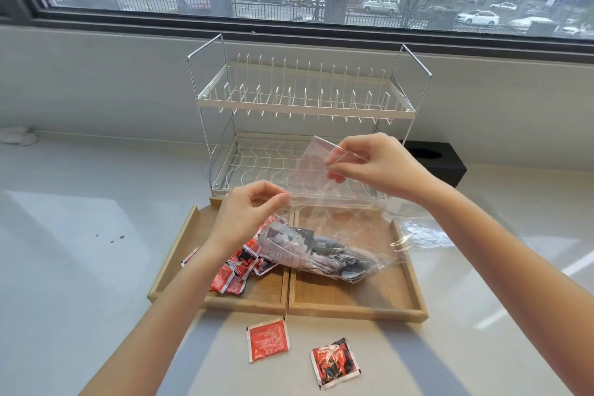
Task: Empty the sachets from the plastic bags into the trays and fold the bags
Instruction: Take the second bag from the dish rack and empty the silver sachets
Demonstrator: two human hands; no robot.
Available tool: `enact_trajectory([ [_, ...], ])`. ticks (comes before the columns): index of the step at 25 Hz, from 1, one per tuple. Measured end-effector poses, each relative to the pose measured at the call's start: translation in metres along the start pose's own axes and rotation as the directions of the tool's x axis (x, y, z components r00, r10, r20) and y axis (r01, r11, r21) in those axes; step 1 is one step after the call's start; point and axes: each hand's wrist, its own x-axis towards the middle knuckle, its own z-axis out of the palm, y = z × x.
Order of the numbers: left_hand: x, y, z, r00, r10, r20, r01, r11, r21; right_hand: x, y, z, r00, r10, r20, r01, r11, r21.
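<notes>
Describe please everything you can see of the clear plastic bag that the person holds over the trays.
The clear plastic bag is thin, transparent and crinkled. The left hand and the right hand each pinch its upper edge and lift it, so its mouth points up toward the dish rack. Its lower part sags onto the right wooden tray and holds a bunch of grey-and-white sachets. It lies partly against the red sachets in the left tray.

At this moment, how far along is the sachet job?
Done: red sachets lie in the left tray. In hand: both hands, left and right, pinch the mouth of a bag of grey sachets over the right tray. Left: emptying it, two stray sachets, folding.
</notes>
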Motion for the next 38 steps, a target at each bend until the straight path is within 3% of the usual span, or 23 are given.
enact_trajectory([
  [6,0.000,-0.001,0.006,0.999,0.030,-0.028,-0.030,0.999,-0.016,-0.003,0.002,0.002,1.000,-0.013,-0.006,0.013,1.000,-0.015],
  [8,-0.001,0.000,0.007,0.999,0.037,-0.029,-0.038,0.998,-0.043,-0.005,-0.003,-0.001,0.989,0.002,0.149,-0.007,0.999,0.033],
  [10,-0.002,0.000,0.008,0.999,0.035,-0.023,-0.037,0.998,-0.060,-0.004,-0.008,-0.003,0.939,0.083,0.333,-0.141,0.978,0.155],
  [12,-0.003,0.001,0.009,0.999,0.033,-0.004,-0.034,0.998,-0.060,-0.002,-0.009,-0.005,0.899,0.159,0.409,-0.253,0.949,0.189],
  [17,-0.007,0.004,0.011,0.999,0.038,-0.005,-0.038,0.998,-0.059,-0.001,-0.001,0.017,0.858,0.179,0.481,-0.106,0.979,-0.175],
  [29,-0.018,0.002,0.017,1.000,-0.020,-0.014,0.017,0.984,-0.176,-0.012,0.014,0.058,0.983,0.138,0.118,-0.137,0.990,-0.016],
  [33,-0.019,0.002,0.012,0.999,-0.022,0.024,0.025,0.990,-0.140,-0.014,0.015,0.056,0.977,0.143,0.157,-0.149,0.988,0.027],
  [38,-0.015,0.000,0.013,0.997,-0.019,-0.077,0.009,0.992,-0.125,-0.019,0.002,0.040,0.969,0.130,0.209,-0.152,0.984,0.095],
])
